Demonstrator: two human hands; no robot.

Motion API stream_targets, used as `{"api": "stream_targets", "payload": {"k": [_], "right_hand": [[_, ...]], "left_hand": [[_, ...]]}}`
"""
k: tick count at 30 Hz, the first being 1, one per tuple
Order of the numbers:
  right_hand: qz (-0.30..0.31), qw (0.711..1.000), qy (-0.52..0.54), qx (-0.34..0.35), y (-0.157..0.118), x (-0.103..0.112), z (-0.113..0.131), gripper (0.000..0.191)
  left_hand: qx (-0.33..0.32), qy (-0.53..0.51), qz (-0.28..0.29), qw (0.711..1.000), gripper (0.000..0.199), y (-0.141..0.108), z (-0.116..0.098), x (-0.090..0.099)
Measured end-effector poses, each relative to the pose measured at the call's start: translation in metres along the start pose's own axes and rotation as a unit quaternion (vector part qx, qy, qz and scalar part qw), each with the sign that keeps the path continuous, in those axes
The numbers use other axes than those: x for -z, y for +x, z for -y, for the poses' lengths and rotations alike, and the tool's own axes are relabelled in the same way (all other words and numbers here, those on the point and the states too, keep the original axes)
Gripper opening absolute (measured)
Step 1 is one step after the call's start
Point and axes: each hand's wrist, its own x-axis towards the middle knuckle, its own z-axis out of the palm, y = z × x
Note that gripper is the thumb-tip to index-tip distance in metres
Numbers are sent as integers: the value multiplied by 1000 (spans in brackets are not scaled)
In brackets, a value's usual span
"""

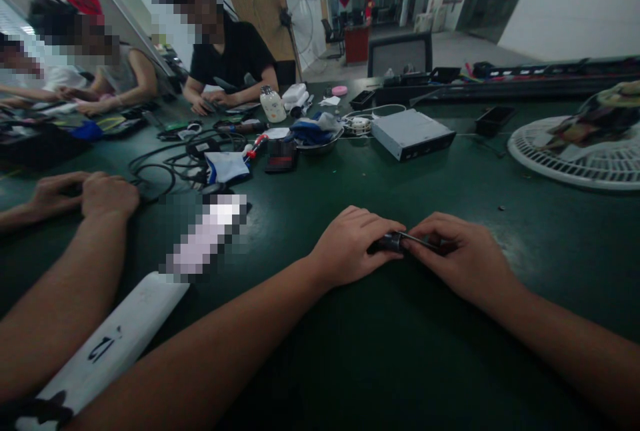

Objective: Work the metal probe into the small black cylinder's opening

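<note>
My left hand (354,246) is closed, thumb and fingers pinching a small dark cylindrical part (392,241) just above the green table. Facing it from the right, my right hand (463,254) pinches a thin, dark, rod-like piece (419,239) between thumb and fingertips. The rod's near end meets or lies very close to the cylinder; whether it goes inside cannot be made out. My fingers cover much of both pieces.
A co-worker's hands (107,196) are at the left, beside a long white object (117,334) and tangled black cables (167,164). Ahead stand a silver disc-drive box (413,131) and a bowl with blue cloth (315,130). A white slatted basket (555,174) sits right.
</note>
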Motion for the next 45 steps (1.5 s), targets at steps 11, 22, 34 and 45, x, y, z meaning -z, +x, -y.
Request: {"api": "stream_targets", "payload": {"k": [11,22,34,45], "right_hand": [[46,996,73,14,0,3,1,7],[2,997,24,72,-1,1,-2,12],[16,997,61,-35,-1,-1,2,22],[-4,1000,11,8,0,2,3,17]], "left_hand": [[-3,-17,0,1000,33,0,-2,1],[-11,-35,-6,999,35,1,-2,2],[-5,-24,-4,1000,28,1,-4,1],[146,-15,-120,982,15,3,1,2]]}}
